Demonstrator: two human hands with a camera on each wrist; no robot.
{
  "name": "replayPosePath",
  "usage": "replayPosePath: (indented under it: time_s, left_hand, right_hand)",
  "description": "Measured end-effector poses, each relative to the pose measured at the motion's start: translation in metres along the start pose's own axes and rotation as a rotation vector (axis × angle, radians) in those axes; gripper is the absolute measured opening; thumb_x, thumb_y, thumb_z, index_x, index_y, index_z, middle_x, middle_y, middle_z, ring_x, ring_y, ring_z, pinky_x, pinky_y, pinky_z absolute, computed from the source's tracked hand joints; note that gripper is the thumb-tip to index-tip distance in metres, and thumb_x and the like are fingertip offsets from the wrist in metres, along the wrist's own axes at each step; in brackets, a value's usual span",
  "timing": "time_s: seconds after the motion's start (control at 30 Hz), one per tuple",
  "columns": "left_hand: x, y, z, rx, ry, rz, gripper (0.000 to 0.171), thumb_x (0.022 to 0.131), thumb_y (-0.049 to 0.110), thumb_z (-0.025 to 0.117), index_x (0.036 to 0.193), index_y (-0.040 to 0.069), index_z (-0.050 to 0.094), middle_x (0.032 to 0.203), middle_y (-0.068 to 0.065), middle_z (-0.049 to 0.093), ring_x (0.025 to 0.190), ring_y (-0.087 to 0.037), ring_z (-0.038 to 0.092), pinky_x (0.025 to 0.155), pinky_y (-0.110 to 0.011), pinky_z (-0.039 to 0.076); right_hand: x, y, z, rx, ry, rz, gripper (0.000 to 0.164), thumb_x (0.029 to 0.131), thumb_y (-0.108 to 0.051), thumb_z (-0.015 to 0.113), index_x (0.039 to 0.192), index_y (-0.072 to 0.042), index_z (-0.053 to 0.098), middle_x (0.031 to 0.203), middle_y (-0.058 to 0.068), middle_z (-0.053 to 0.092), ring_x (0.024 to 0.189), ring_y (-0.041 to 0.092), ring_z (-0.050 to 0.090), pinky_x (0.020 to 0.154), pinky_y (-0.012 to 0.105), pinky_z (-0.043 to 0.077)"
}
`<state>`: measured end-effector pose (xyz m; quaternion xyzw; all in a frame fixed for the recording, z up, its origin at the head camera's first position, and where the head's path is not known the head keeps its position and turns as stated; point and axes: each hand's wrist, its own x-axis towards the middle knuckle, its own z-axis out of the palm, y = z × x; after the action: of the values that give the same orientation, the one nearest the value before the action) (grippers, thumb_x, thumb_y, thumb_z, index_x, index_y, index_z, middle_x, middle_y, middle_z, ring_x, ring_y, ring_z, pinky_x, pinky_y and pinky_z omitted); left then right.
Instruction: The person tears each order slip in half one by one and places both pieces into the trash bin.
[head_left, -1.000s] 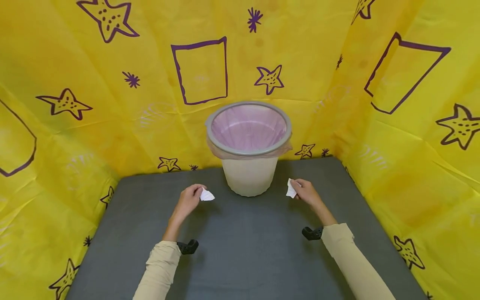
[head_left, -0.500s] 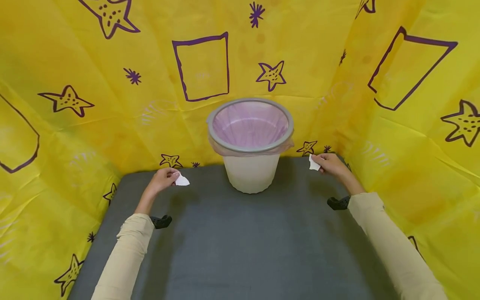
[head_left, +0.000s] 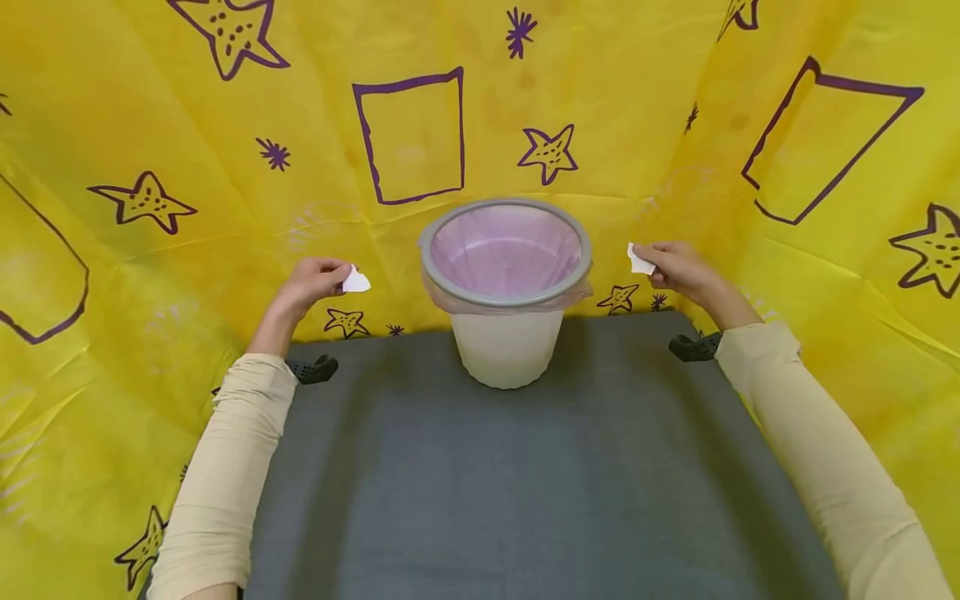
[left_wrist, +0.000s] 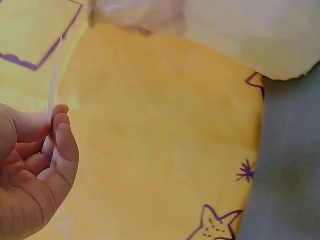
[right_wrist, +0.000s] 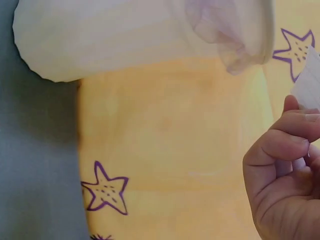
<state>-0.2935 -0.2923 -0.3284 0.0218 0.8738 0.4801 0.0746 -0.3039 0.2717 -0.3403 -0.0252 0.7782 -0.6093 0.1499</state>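
Observation:
My left hand pinches a small white paper scrap between thumb and fingers, raised to the left of the bin. On the other side my right hand pinches another torn paper scrap. Between them stands a cream trash bin with a grey rim and a pinkish liner folded over its edge. Both hands are apart from the bin, at about rim height in the head view. In the left wrist view the left scrap shows edge-on; the right scrap is partly cut off in the right wrist view.
The bin stands at the back of a dark grey table. Yellow cloth with purple star and frame drawings hangs behind and along both sides. A black wrist mount sits on the left wrist, and a matching mount on the right.
Both hands have moved outward and up from low beside the bin's base to about rim height, each still pinching its paper scrap. The bin stays in place.

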Motion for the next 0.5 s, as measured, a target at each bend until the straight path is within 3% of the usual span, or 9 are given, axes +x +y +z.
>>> replayPosePath:
  time_s: [0.17,0.27,0.5]
  left_hand:
    - [0.005,0.025,0.001,0.027,0.019,-0.014,0.050,0.101,0.026,0.051,0.132,-0.013,0.050,0.104,-0.003,0.060,0.078,-0.006,0.056,0.070,-0.012,0.049]
    - [0.007,0.040,0.011,0.041,0.003,0.011,0.048,0.101,0.025,0.050,0.132,-0.012,0.052,0.109,-0.010,0.060,0.079,-0.005,0.057,0.072,-0.012,0.049]
    - [0.016,0.076,0.038,-0.007,-0.028,0.113,0.041,0.100,0.021,0.054,0.125,-0.011,0.058,0.094,0.000,0.064,0.075,-0.003,0.060,0.074,-0.014,0.052]
  right_hand:
    - [0.001,-0.013,0.000,0.038,-0.006,0.025,0.033,0.100,-0.035,0.050,0.077,-0.017,0.065,0.060,-0.006,0.049,0.050,0.007,0.038,0.051,0.021,0.034]
    - [0.004,-0.026,0.008,0.064,-0.018,0.017,0.033,0.100,-0.035,0.051,0.077,-0.016,0.065,0.061,-0.005,0.049,0.050,0.007,0.038,0.052,0.021,0.033]
    - [0.016,-0.057,0.040,0.023,-0.080,-0.022,0.029,0.097,-0.036,0.056,0.092,-0.011,0.070,0.062,-0.005,0.052,0.051,0.006,0.039,0.052,0.020,0.034]
